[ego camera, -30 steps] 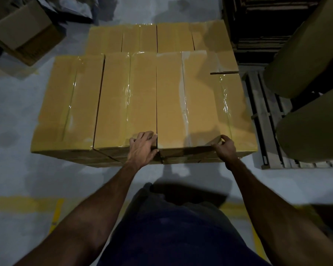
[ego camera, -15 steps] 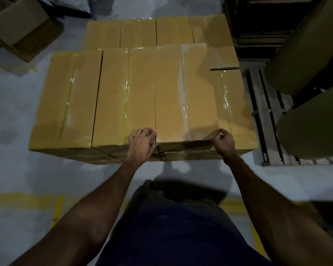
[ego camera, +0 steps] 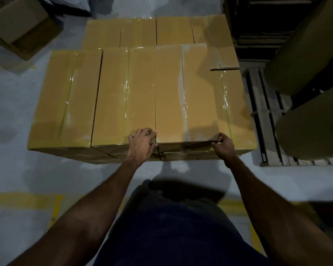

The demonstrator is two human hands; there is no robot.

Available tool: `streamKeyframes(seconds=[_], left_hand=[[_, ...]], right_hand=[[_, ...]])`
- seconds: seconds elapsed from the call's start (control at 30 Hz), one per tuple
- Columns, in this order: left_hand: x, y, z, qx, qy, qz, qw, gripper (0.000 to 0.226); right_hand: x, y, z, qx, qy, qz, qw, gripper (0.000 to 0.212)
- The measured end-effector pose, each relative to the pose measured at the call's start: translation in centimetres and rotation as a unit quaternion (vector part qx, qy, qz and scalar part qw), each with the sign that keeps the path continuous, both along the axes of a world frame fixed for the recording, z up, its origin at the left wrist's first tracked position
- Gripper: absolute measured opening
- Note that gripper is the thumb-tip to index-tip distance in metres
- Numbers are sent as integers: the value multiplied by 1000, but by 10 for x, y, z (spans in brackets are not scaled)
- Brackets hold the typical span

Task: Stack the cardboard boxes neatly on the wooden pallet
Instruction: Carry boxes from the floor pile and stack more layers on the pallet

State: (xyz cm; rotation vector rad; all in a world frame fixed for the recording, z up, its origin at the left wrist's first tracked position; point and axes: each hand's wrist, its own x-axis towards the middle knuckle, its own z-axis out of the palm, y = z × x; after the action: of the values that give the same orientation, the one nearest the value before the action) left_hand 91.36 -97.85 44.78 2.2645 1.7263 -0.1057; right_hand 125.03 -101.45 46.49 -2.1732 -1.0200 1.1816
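Now both hands on the near end of one taped cardboard box (ego camera: 183,96) in the top row: my left hand (ego camera: 141,145) curls over its left corner, my right hand (ego camera: 224,145) grips its right corner; neighbouring boxes (ego camera: 123,96) touch it both sides.

Two bare forearms in shot, no sleeves, watch or gloves showing; left hand (ego camera: 141,145) and right hand (ego camera: 223,147) uncovered too. Below them, dark navy clothing (ego camera: 173,233), plain, slightly creased, unmarked.

Dim, tape glare, wide-angle edge distortion.
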Motion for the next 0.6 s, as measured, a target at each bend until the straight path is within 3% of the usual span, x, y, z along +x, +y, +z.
streamKeyframes(seconds=[0.23,0.43,0.6], left_hand=[[-1,2,2,9,-21,-18,1000,55],[0,3,1,-3,-63,7,998,63],[2,32,3,-38,-70,9,997,69]], right_hand=[[15,-3,4,-20,9,50,999,37],[25,1,12,-31,-18,65,997,68],[16,36,26,31,-79,170,982,42]])
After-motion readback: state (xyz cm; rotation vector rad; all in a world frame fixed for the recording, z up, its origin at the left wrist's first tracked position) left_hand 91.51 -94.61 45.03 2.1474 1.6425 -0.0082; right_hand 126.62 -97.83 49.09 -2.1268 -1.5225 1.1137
